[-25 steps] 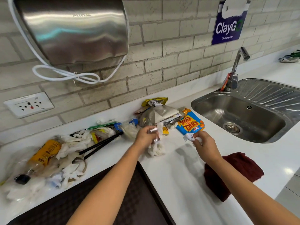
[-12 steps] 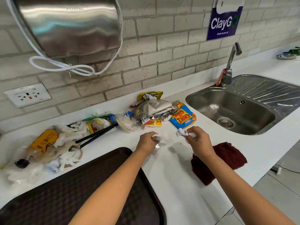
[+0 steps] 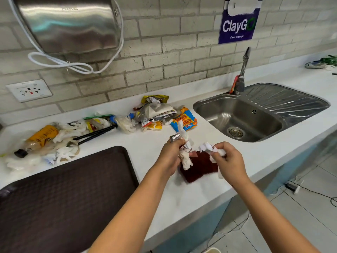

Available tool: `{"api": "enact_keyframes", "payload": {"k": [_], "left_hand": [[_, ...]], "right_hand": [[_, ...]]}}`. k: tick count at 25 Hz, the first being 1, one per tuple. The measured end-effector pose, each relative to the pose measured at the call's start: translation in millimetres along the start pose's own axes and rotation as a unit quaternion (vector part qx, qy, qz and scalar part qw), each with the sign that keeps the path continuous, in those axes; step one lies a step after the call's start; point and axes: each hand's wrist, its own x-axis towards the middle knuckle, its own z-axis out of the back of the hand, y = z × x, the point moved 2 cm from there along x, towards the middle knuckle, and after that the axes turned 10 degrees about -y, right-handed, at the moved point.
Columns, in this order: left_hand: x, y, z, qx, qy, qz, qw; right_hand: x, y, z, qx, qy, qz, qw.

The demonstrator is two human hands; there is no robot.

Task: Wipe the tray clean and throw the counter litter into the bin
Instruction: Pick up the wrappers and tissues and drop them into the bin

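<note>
White bench (image 3: 113,143) under a pale brick wall (image 3: 164,42), seen from above, with a steel hand dryer (image 3: 67,24) at far left and a "ClayGo" sign (image 3: 238,24) at far right. At the near left the dark tray (image 3: 63,198) lies flat on the bench, its surface bare and no cloth on it. Beyond the tray, a first heap of litter (image 3: 45,143): an amber bottle (image 3: 36,138) on its side, crumpled white tissue and black sticks. Further right, a second heap of wrappers (image 3: 155,114), with an orange-and-blue snack packet (image 3: 184,120) at its right edge, just beside the sink (image 3: 255,114). At centre, the left hand (image 3: 170,156) has its fingers (image 3: 175,143) clamped on a bunch of tissue and foil scraps (image 3: 184,143) held clear of the bench. To its right, the right hand (image 3: 228,159) pinches crumpled white paper (image 3: 209,149), fingers curled tight round it. Under and between both hands lies a dark red cloth (image 3: 198,168), near the bench's front edge. The step in hand appears to be gathering litter for the bin; no bin can be identified, only a pale rim at the bottom edge. To do it well, judged from this view: pass the right hand's paper into the left hand's bunch and squeeze it compact so no strip trails loose, freeing one hand to scoop the heaps; take the bottle and sticks separately, since they will not crush; keep scraps off the cloth, which the tray wipe probably needs
</note>
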Motion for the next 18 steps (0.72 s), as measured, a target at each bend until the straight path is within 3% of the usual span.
{"api": "enact_keyframes", "payload": {"k": [6, 10, 13, 18], "left_hand": [[-87, 73, -28, -0.109, -0.034, 0.096, 0.989], [-141, 166, -31, -0.049, -0.069, 0.165, 0.983], [-157, 231, -26, 0.003, -0.099, 0.231, 0.968], [-137, 318, -16, -0.048, -0.167, 0.370, 0.913]], "right_hand": [[-47, -29, 84, 0.065, 0.038, -0.039, 0.996], [-91, -79, 128, 0.086, 0.107, -0.109, 0.985], [-129, -129, 141, 0.033, 0.150, -0.163, 0.975], [-180, -228, 143, -0.025, 0.095, -0.328, 0.940]]}}
